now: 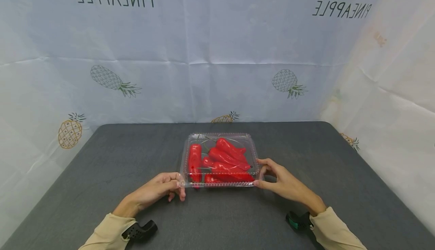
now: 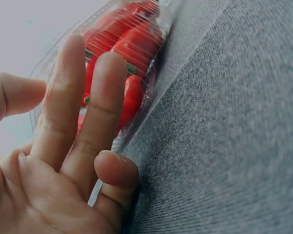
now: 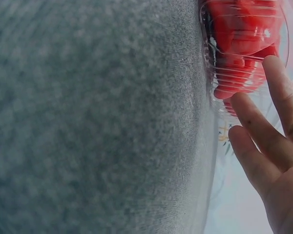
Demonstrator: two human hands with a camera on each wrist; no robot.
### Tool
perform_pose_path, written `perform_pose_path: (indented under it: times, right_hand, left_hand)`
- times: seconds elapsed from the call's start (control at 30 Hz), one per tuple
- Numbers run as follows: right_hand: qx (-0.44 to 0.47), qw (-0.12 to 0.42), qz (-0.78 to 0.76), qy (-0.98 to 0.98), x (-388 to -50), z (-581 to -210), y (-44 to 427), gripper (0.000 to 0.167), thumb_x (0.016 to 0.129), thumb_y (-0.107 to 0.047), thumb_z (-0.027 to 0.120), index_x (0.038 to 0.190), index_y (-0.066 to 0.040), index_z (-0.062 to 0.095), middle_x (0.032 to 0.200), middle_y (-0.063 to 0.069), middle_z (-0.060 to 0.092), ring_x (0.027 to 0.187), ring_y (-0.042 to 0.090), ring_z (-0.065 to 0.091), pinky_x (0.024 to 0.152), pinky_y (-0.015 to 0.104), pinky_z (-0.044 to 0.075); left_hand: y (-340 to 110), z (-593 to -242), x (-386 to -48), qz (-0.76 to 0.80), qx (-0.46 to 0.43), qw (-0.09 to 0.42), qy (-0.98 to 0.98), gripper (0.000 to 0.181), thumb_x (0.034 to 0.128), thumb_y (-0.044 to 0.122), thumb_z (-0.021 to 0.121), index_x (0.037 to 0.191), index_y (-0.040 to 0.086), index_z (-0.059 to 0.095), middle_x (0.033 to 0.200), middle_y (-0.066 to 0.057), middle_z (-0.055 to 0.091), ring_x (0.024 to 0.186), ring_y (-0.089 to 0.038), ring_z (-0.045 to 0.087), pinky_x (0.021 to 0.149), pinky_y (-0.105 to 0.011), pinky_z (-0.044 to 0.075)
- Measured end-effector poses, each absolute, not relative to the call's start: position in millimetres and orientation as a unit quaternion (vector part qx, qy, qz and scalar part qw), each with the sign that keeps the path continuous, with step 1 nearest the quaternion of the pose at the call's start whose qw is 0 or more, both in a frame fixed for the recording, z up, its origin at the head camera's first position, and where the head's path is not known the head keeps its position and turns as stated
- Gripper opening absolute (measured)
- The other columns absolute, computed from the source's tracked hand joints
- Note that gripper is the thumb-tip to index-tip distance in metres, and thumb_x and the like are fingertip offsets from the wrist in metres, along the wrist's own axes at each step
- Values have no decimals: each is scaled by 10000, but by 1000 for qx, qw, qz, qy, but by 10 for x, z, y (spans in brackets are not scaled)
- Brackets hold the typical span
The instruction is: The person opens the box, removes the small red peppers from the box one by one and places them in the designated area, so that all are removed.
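In the head view a clear plastic container (image 1: 221,136) with a lid lies on the dark table, with several red peppers (image 1: 229,157) inside. My left hand (image 1: 158,189) holds its front left corner, thumb on the edge; in the left wrist view two straighter fingers (image 2: 107,92) stand by the container wall and the little finger is curled. My right hand (image 1: 283,180) holds the front right corner, its thumb at the front and index finger at the right side. In the right wrist view several fingers (image 3: 263,126) reach to the container's ribbed side; the thumb is out of sight.
A dark grey table (image 1: 217,219) spreads around the container. Behind it hangs a pale cloth (image 1: 217,34) with pineapple prints, with light sheets at both sides. Black straps (image 1: 139,230) sit at the wrists.
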State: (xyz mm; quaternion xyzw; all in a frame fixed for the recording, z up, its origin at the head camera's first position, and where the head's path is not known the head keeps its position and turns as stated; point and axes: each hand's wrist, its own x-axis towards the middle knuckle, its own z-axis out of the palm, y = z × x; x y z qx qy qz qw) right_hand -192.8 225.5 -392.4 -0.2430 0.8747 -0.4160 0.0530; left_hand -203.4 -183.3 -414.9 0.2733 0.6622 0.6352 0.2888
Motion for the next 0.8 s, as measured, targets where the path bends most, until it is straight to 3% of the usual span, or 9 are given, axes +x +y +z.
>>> perform_pose_path:
  times: [0.33, 0.8]
  right_hand:
    - [-241, 55, -420, 873, -1929, -3921, 2260, 670, 910, -255, 724, 1414, 52, 408, 894, -73, 625, 1124, 219, 591, 1041, 620, 451]
    - [-236, 57, -417, 876, -1922, -3917, 2264, 682, 908, -262, 725, 1421, 49, 401, 917, -62, 631, 1069, 174, 599, 1028, 619, 464]
  left_hand:
    - [-1828, -4155, -2035, 645, 272, 280, 657, 121, 1034, 109, 445, 1004, 106, 562, 909, 53, 741, 854, -58, 673, 619, -174, 464]
    - [-1820, -4126, -2019, 637, 244, 280, 675, 153, 1050, 178, 461, 1053, 109, 597, 1020, 19, 750, 938, -115, 716, 634, -193, 483]
